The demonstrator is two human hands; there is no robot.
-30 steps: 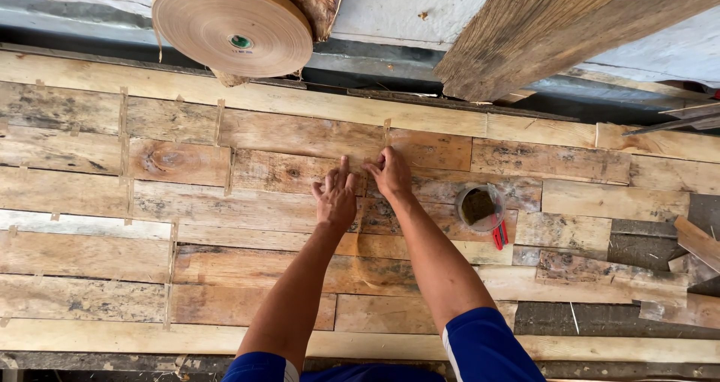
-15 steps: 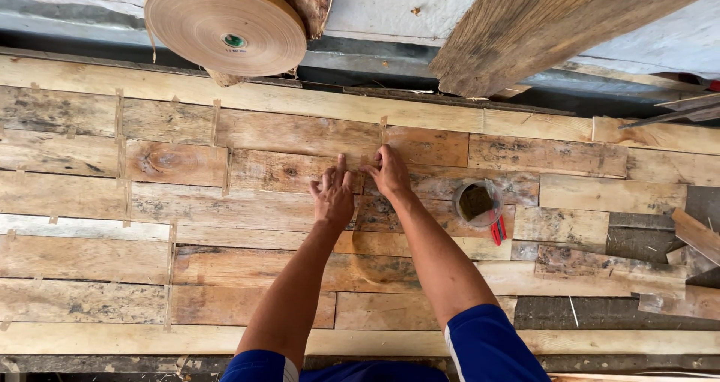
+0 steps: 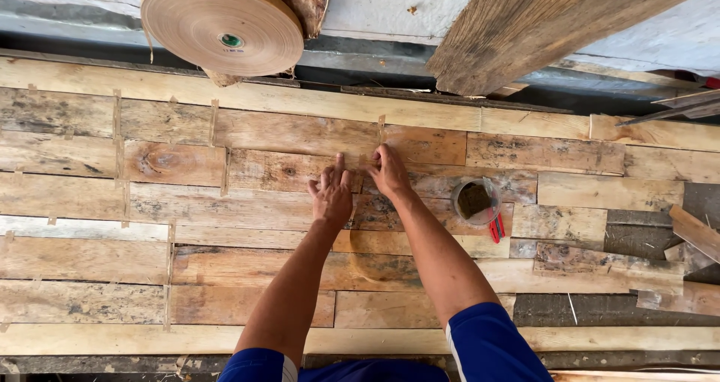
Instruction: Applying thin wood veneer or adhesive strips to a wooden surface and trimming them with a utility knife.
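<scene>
Cup r. of hands, on veneer

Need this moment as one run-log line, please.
left hand: flat on veneer sheet | right hand: fingers pressing tape strip at seam | tape roll: above | small cup: right

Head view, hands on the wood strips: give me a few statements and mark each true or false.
1. Both hands rest flat on the wood strips. True: the left hand and right hand press on them side by side.
2. The roll of tape lies right of the hands. False: it sits upper left.
3. A small clear cup stands right of the right hand. True.
4. The left hand holds the red tool. False: it lies by the cup, untouched.
</scene>
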